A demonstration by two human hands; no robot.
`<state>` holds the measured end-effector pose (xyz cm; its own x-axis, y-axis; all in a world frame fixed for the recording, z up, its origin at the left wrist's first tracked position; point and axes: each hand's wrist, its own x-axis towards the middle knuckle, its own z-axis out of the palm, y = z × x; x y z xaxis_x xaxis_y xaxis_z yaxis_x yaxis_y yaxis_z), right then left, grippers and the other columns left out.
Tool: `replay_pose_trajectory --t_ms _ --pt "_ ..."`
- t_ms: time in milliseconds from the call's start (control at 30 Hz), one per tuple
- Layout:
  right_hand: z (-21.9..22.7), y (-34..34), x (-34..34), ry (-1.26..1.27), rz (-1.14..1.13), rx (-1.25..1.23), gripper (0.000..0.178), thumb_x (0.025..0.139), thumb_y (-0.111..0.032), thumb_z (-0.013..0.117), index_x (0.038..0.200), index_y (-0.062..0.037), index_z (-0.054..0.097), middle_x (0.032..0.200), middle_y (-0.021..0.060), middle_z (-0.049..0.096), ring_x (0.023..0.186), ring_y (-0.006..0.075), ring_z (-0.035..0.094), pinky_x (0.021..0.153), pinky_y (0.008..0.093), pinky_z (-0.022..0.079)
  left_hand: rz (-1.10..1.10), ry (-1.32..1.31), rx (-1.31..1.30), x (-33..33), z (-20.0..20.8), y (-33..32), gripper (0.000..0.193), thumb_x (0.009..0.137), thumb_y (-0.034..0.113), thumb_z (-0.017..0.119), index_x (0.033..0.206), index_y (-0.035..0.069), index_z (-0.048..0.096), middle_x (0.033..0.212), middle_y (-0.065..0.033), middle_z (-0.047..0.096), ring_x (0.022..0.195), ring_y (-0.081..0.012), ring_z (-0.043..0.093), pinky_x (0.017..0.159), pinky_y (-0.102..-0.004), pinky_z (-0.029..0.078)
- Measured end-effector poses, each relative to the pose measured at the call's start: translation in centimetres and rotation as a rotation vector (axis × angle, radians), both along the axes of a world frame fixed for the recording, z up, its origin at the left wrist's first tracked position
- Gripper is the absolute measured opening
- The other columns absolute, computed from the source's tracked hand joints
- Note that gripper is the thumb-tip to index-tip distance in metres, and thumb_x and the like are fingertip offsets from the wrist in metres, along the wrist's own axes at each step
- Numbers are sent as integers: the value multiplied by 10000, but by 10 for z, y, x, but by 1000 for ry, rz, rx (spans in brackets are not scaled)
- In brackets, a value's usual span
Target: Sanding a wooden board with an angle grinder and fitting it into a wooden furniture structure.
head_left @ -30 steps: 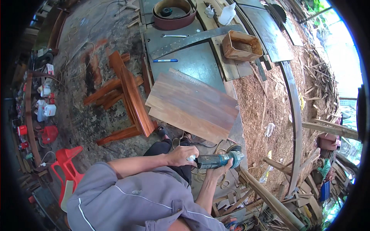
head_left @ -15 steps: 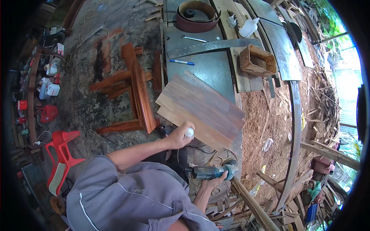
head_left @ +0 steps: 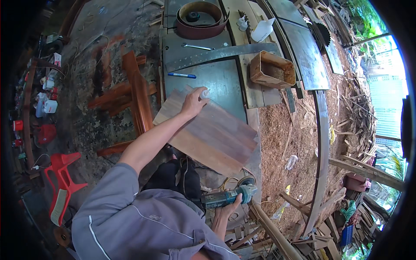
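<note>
My left hand (head_left: 193,105) is closed around a small white bottle (head_left: 205,94), of which only the pale end shows. It is over the far left part of a wooden panel (head_left: 212,132) of brown boards with stepped ends. Near the panel's close corner, my right hand (head_left: 226,211) grips a teal angle grinder (head_left: 221,198) with a round disc (head_left: 247,181) at its far end. The panel lies partly on a grey metal table (head_left: 216,80). A blue pen (head_left: 182,75) and a wrench (head_left: 198,47) rest on that table.
A reddish wooden frame (head_left: 141,99) stands on the floor to the left, with a red plastic chair (head_left: 65,186) closer by. On the bench lie an open box (head_left: 271,73), a sanding belt (head_left: 201,31) and a white container (head_left: 262,30). Sawdust (head_left: 277,143) covers the ground at right.
My left hand has moved away from me with the bottle, from the panel's near left edge to above its far part. The grinder in my right hand has shifted slightly left.
</note>
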<state>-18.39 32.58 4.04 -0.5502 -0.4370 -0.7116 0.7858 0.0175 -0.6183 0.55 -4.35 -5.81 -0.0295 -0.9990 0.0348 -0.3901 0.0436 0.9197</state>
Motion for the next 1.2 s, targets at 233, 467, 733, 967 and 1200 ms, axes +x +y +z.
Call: replay_pose_trajectory --t_ms 233,467,733,967,1200 --pt "-5 3 -26 -25 -27 45 541 904 -523 661 1164 -69 524 899 142 658 781 259 666 734 387 590 78 -252 -96 -11 -5 -42 433 757 116 803 1164 61 664 1158 -145 662 1132 -353 596 960 -423 479" --pt "-15 4 -51 5 -1 125 574 881 -554 669 1149 -64 537 882 148 661 780 274 657 754 405 580 219 -394 -273 8 -3 -17 662 733 127 836 1313 10 538 1316 -192 573 1215 -382 533 1036 -450 437" --pt "-26 5 -86 -2 0 161 501 915 -528 631 1082 -61 564 884 116 655 783 247 653 747 389 574 173 -245 598 140 -3 117 636 915 343 730 1368 -31 486 1358 -225 585 1156 -376 640 971 -413 507" --pt "-24 9 -78 18 76 111 521 892 -537 656 1090 -62 574 889 128 645 807 261 648 776 398 572 738 370 623 147 -44 194 576 902 376 767 1306 40 530 1094 -77 651 956 -168 657 785 -309 544" --pt "-33 60 -29 127 72 110 588 881 -589 626 1079 -37 582 904 135 658 799 264 650 770 408 566 520 1222 845 52 -52 226 620 860 434 798 1339 148 525 1279 -30 590 1149 -221 561 1011 -495 446"
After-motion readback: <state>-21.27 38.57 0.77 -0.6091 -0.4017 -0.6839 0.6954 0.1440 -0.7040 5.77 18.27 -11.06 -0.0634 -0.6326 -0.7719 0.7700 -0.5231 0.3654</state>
